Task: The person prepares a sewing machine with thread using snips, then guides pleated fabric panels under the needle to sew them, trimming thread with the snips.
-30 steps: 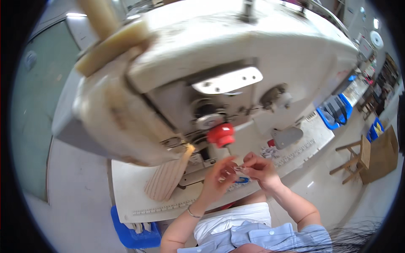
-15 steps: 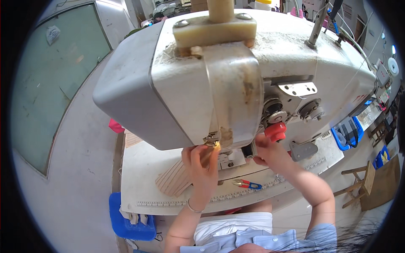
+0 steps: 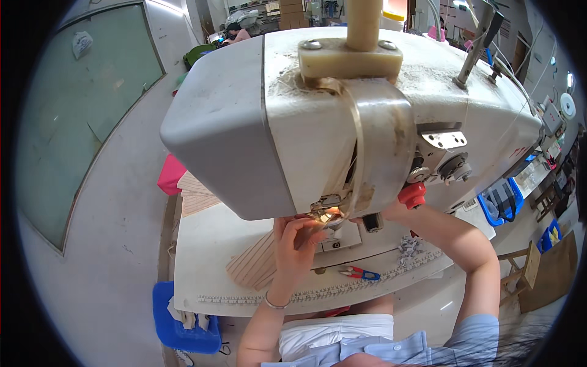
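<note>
A large white sewing machine [image 3: 318,140] fills the middle of the view. Under its head, beside the lit needle area [image 3: 330,215], my left hand [image 3: 296,238] is closed, thumb and fingers bent together at the tips; whatever they pinch is hidden. My right hand [image 3: 393,212] reaches in behind the red knob [image 3: 412,194], its fingers out of sight behind the machine head. Striped fabric [image 3: 252,264] lies on the sewing table [image 3: 208,244] to the left of my left wrist. Red-and-blue thread snips [image 3: 361,273] rest on the tabletop in front of the machine.
A printed ruler strip [image 3: 306,295] follows the table's front edge. Thread scraps [image 3: 411,249] lie on the right. More striped fabric [image 3: 195,194] and a pink cloth [image 3: 171,175] are at the back left. Blue bins [image 3: 183,336] and a wooden stool [image 3: 520,269] stand around.
The view has shifted, so the machine head sits further right. My right hand has moved inward behind the head, where its fingers no longer show. My left hand stays at the needle area.
</note>
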### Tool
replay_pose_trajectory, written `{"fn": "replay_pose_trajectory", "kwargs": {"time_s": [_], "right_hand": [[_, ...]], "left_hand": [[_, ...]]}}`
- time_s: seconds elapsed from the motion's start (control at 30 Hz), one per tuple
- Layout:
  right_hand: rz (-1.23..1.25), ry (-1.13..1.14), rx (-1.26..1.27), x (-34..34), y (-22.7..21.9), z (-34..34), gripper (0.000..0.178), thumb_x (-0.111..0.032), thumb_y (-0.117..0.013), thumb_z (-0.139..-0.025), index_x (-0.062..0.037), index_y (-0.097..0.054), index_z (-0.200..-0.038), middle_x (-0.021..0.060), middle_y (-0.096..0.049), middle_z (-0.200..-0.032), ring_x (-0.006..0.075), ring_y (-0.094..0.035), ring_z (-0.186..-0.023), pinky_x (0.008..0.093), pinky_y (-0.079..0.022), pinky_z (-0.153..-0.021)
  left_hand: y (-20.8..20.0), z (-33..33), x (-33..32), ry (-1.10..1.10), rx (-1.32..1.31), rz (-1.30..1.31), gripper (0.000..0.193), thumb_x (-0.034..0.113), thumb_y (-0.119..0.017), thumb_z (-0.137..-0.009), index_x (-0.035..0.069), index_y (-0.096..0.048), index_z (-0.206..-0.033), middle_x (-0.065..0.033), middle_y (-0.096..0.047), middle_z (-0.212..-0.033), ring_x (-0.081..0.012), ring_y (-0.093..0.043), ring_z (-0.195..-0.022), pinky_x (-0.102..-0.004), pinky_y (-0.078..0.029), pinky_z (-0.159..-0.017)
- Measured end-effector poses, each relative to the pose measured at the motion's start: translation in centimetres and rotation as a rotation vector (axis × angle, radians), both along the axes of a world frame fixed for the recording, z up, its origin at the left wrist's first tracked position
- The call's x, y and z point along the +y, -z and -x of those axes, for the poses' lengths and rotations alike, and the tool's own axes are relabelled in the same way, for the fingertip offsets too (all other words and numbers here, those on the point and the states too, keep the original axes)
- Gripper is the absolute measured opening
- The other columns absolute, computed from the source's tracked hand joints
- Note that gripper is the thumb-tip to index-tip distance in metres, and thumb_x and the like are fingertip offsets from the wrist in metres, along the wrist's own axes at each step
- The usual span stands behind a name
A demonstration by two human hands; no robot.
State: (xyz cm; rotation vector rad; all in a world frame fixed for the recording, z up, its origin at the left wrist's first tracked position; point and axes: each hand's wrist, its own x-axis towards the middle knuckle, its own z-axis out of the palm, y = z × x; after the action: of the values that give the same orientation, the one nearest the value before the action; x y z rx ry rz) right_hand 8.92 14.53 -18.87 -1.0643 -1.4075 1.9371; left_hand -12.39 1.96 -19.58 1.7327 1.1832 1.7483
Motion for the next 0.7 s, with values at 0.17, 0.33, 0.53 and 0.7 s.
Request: {"fn": "replay_pose_trajectory", "kwargs": {"time_s": [0.17,0.33,0.53,0.7], "right_hand": [[0.367,-0.058,0.558,-0.7,1.1,-0.6,0.023,-0.016,-0.062,-0.083,-0.0028,-0.045,-0.091,0.0046,-0.052,-0.078,0.0127,-0.054,-0.068,0.0246,-0.046,-0.064],[0.700,-0.077,0.810,-1.7,0.8,-0.8,0.031,-0.013,-0.065,-0.079,-0.0013,-0.041,-0.095,0.0062,-0.051,-0.083,0.0147,-0.057,-0.074,0.0251,-0.049,-0.069],[0.816,-0.004,0.839,-2.5,-0.2,-0.2,0.046,-0.008,-0.076,-0.067,0.0003,-0.040,-0.093,0.0074,-0.052,-0.086,0.0143,-0.057,-0.076,0.0257,-0.050,-0.066],[0.590,0.024,0.756,-3.2,-1.1,-0.1,0.027,-0.012,-0.066,-0.078,-0.0049,-0.044,-0.091,0.0043,-0.050,-0.082,0.0127,-0.055,-0.071,0.0251,-0.049,-0.062]], "left_hand": [[1.1,0.8,-0.4,-0.255,0.526,-0.414,0.039,0.002,-0.073,-0.076,0.005,-0.057,-0.111,-0.0110,-0.052,-0.111,-0.0300,-0.056,-0.099,-0.0362,-0.048,-0.082],[0.4,2.5,-0.3,-0.274,0.835,-0.524,0.038,0.001,-0.065,-0.076,0.007,-0.062,-0.113,-0.0087,-0.057,-0.112,-0.0250,-0.060,-0.100,-0.0356,-0.048,-0.080],[-1.2,2.9,0.1,-0.273,0.925,-0.570,0.031,0.004,-0.064,-0.078,0.007,-0.065,-0.109,-0.0062,-0.058,-0.110,-0.0201,-0.061,-0.097,-0.0304,-0.050,-0.075],[-1.8,3.0,0.3,-0.237,0.947,-0.608,0.033,0.003,-0.065,-0.076,0.006,-0.064,-0.110,-0.0058,-0.058,-0.109,-0.0205,-0.061,-0.093,-0.0312,-0.050,-0.074]]}}
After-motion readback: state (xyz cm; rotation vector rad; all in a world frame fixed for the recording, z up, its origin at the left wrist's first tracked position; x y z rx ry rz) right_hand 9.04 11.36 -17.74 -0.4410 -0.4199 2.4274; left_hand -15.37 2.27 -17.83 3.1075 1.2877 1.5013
